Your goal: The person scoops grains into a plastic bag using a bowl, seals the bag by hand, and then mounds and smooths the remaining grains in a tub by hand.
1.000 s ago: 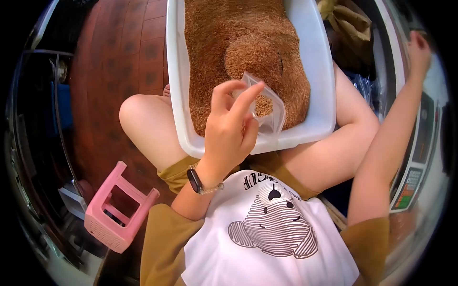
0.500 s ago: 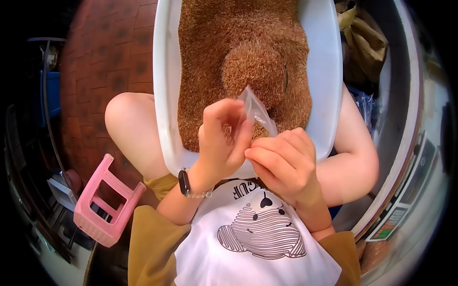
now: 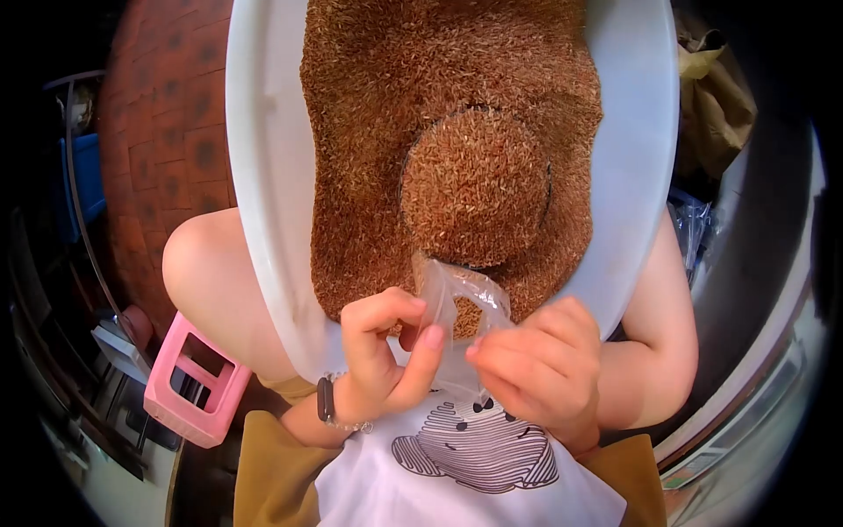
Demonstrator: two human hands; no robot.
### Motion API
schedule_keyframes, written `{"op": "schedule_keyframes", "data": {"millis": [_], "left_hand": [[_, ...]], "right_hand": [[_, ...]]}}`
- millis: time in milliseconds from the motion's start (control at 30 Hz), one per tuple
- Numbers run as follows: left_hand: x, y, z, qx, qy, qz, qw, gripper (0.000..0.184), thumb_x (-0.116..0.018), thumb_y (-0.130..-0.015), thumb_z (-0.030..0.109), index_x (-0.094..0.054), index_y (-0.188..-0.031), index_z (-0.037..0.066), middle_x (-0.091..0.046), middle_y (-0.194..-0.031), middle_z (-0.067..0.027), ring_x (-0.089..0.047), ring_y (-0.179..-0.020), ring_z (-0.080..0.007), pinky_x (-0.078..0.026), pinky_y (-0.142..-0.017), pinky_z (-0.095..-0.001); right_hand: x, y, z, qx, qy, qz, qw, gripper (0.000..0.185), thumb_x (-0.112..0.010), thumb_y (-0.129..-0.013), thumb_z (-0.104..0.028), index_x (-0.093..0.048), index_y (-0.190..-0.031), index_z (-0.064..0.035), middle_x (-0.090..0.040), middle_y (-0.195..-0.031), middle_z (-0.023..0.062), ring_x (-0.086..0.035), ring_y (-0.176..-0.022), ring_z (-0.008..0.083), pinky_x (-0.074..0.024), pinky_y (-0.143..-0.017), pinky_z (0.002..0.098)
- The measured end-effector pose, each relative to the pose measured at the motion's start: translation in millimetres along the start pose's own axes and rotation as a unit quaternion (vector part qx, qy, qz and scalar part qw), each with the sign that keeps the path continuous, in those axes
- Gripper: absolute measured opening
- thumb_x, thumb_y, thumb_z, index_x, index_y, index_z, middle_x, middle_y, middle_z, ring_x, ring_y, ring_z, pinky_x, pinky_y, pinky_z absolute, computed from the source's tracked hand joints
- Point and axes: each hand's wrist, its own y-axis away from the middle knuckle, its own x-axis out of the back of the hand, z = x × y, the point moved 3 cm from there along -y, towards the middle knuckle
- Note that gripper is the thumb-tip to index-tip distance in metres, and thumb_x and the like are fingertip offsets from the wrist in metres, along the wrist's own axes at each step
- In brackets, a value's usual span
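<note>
A clear plastic bag (image 3: 443, 299) is stretched between my two hands, its mouth partly spread. My left hand (image 3: 382, 351), with a dark band on its wrist, pinches the bag's left edge between thumb and fingers. On the other side my right hand (image 3: 544, 369) grips the right edge, fingers curled in. Just beyond the bag, a round bowl heaped with reddish-brown grain (image 3: 474, 189) sits in a bed of the same grain (image 3: 369, 105); only parts of its dark rim show. All this grain lies in a large white tub (image 3: 272, 176) between my legs.
A pink plastic stool (image 3: 198, 386) stands at the lower left on the floor. Red-brown tiles (image 3: 167, 132) cover the floor on the left. At the upper right are a brown paper sack (image 3: 716, 97) and some clear plastic packaging (image 3: 689, 228).
The bag's mouth has been drawn wider apart. Both hands and the bag sit lower in the view, and the tub and bowl appear larger as my head has shifted.
</note>
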Motion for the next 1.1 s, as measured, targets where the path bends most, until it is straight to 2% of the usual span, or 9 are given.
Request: {"op": "schedule_keyframes", "data": {"millis": [200,400,700,1000,1100], "left_hand": [[1,1,-4,0.046,0.035,0.001,0.998,0.038,-0.061,-0.085,-0.007,-0.040,-0.116,-0.002,-0.052,-0.080,-0.0081,-0.047,-0.061,-0.0102,-0.038,-0.053,-0.0227],[1,0,-6,0.061,0.051,-0.016,0.997,0.035,-0.061,-0.086,-0.005,-0.042,-0.115,-0.002,-0.052,-0.079,-0.0078,-0.046,-0.061,-0.0106,-0.038,-0.053,-0.0237],[3,1,-7,0.095,0.056,-0.011,0.994,0.035,-0.061,-0.086,-0.004,-0.043,-0.116,-0.003,-0.055,-0.083,-0.0090,-0.047,-0.062,-0.0088,-0.039,-0.055,-0.0226],[2,-4,-6,0.108,0.081,-0.005,0.991,0.029,-0.062,-0.087,-0.001,-0.049,-0.112,-0.001,-0.059,-0.080,-0.0060,-0.048,-0.061,-0.0094,-0.040,-0.054,-0.0238],[1,-3,-6,0.097,0.020,-0.012,0.995,0.026,-0.066,-0.083,0.000,-0.054,-0.107,0.000,-0.060,-0.078,-0.0058,-0.050,-0.058,-0.0124,-0.042,-0.054,-0.0258]], "right_hand": [[-9,-1,12,-0.017,-0.061,-0.008,0.998,0.023,-0.073,-0.062,-0.008,-0.070,-0.085,-0.0065,-0.066,-0.086,0.0002,-0.056,-0.070,0.0174,-0.0460,-0.062,0.0311],[-13,-3,16,-0.022,-0.066,-0.023,0.997,0.024,-0.073,-0.061,-0.008,-0.070,-0.085,-0.0064,-0.065,-0.091,0.0005,-0.055,-0.076,0.0182,-0.0458,-0.063,0.0317],[-19,-1,18,-0.019,-0.061,-0.030,0.998,0.026,-0.072,-0.060,-0.010,-0.071,-0.086,-0.0065,-0.066,-0.094,0.0003,-0.055,-0.075,0.0182,-0.0449,-0.065,0.0321],[-25,-1,15,-0.018,-0.051,-0.024,0.998,0.029,-0.071,-0.061,-0.010,-0.071,-0.090,-0.0076,-0.068,-0.095,-0.0009,-0.053,-0.073,0.0182,-0.0434,-0.063,0.0319],[-27,-1,16,-0.020,-0.041,-0.031,0.998,0.030,-0.072,-0.061,-0.008,-0.071,-0.090,-0.0077,-0.067,-0.093,-0.0012,-0.053,-0.073,0.0185,-0.0432,-0.063,0.0327]]}}
